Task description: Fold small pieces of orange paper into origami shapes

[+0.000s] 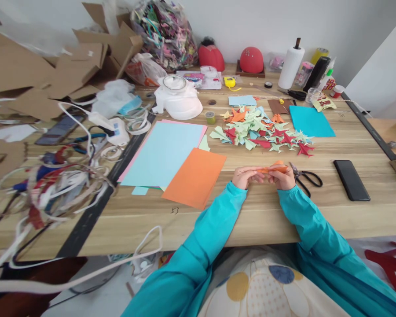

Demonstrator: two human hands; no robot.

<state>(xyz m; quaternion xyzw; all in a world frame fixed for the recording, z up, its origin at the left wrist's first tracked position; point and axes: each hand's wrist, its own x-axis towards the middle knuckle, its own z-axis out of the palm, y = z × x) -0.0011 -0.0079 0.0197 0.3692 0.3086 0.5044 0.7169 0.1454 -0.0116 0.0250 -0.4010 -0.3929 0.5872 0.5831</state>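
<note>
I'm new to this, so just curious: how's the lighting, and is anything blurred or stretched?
In the head view, light looks even and shadows soft; there too, the cardboard and lower-left white cable look smeared, the right sleeve looks stretched, and folds in the held orange paper are unclear.

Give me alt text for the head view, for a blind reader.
A person's left hand and right hand hold orange paper above a wooden table. Beyond lies a pile of folded paper shapes; scissors and a black phone lie to the right, an orange sheet and a pale blue sheet to the left.
</note>
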